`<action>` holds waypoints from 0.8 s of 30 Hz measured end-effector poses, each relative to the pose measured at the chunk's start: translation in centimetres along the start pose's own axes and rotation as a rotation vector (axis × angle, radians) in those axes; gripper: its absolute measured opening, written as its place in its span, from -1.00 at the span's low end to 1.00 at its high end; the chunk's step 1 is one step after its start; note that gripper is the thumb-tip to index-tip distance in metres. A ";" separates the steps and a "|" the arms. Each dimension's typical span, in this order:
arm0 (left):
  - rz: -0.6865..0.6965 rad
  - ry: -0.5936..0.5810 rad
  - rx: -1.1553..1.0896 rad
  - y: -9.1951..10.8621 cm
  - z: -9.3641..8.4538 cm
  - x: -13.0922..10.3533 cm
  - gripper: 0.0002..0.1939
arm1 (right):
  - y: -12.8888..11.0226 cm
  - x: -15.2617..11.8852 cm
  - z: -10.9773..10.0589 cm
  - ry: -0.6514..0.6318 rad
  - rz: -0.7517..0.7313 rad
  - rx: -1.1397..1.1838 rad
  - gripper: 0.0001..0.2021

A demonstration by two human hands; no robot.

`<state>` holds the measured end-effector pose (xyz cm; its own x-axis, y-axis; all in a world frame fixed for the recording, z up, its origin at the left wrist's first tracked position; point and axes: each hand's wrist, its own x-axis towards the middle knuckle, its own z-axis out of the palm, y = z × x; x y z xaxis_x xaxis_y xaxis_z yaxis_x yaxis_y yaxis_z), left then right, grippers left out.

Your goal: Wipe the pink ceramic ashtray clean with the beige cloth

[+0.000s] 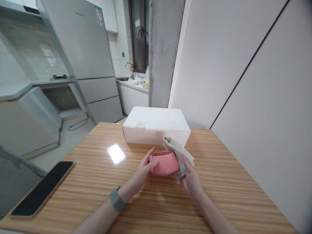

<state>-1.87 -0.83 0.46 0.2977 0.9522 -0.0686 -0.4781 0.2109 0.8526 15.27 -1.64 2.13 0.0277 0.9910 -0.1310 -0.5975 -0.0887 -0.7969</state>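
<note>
Left hand point(143, 167) has fingers clamped on the pink bowl point(163, 164), seemingly to steady it above the table point(97, 195); right hand point(191, 178) pinches the cloth point(179, 156) against its side, apparently for contact; the box point(156, 122) sits just beyond.

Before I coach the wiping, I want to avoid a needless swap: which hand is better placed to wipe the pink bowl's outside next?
Right, I'd judge: the right hand already holds the grey cloth against the pink bowl, while the left hand steadies its other side.
</note>
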 end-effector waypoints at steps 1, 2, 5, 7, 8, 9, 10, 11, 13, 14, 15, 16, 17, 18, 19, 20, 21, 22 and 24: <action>0.004 -0.016 0.019 0.1 0.0 -0.1 -0.20 | -0.1 0.0 -0.1 -0.006 0.002 0.007 -0.61; 0.007 -0.026 0.035 0.2 0.0 -0.2 -0.18 | -0.1 0.1 -0.1 -0.013 0.002 0.012 -0.61; -0.002 -0.048 0.076 0.7 0.0 -0.3 -0.07 | 0.0 0.0 -0.2 -0.063 0.006 0.010 -0.61; -0.007 -0.050 0.099 0.9 0.1 -0.3 -0.05 | 0.2 -0.1 -0.4 -0.097 -0.001 -0.012 -0.60; -0.007 -0.047 0.109 1.0 0.1 -0.2 -0.05 | 0.3 -0.2 -0.5 -0.099 -0.010 -0.025 -0.61; -0.004 -0.040 0.117 1.0 0.0 -0.2 -0.07 | 0.5 -0.2 -0.6 -0.094 -0.021 -0.037 -0.61; 0.000 -0.031 0.124 0.9 0.0 -0.1 -0.09 | 0.6 -0.2 -0.8 -0.091 -0.033 -0.048 -0.62; 0.003 -0.017 0.130 0.8 -0.1 0.0 -0.11 | 0.7 -0.2 -0.9 -0.094 -0.042 -0.058 -0.63; 0.000 0.022 0.138 0.5 -0.3 0.1 -0.16 | 0.9 -0.2 -1.0 -0.100 -0.049 -0.067 -0.64; -0.007 0.045 0.136 0.3 -0.4 0.2 -0.18 | 1.0 -0.1 -1.0 -0.090 -0.051 -0.061 -0.63; -0.018 0.064 0.127 0.2 -0.4 0.2 -0.21 | 1.0 -0.1 -1.0 -0.068 -0.051 -0.047 -0.62; -0.031 0.077 0.110 0.2 -0.4 0.2 -0.25 | 0.9 -0.1 -0.9 -0.037 -0.047 -0.029 -0.61; -0.043 0.081 0.087 0.2 -0.4 0.2 -0.28 | 0.9 -0.1 -0.8 0.000 -0.041 -0.009 -0.59; -0.051 0.074 0.061 0.2 -0.3 0.2 -0.31 | 0.8 0.0 -0.8 0.033 -0.035 0.007 -0.57; -0.057 0.052 0.036 0.4 -0.1 0.1 -0.34 | 0.8 0.0 -0.7 0.057 -0.030 0.019 -0.56; -0.061 0.022 0.011 0.5 0.0 0.1 -0.37 | 0.8 0.0 -0.8 0.077 -0.028 0.026 -0.55; -0.068 -0.011 -0.011 0.7 0.2 0.0 -0.40 | 0.8 0.1 -0.8 0.095 -0.033 0.033 -0.55; -0.081 -0.045 -0.032 0.8 0.3 -0.1 -0.42 | 0.8 0.1 -0.9 0.108 -0.043 0.038 -0.54; -0.121 -0.103 -0.070 1.0 0.5 -0.3 -0.44 | 0.9 0.2 -1.0 0.119 -0.068 0.046 -0.54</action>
<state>-2.07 -1.00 1.58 0.4378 0.8921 -0.1118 -0.4892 0.3407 0.8029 15.53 -1.64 0.79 0.1621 0.9755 -0.1489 -0.6269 -0.0147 -0.7790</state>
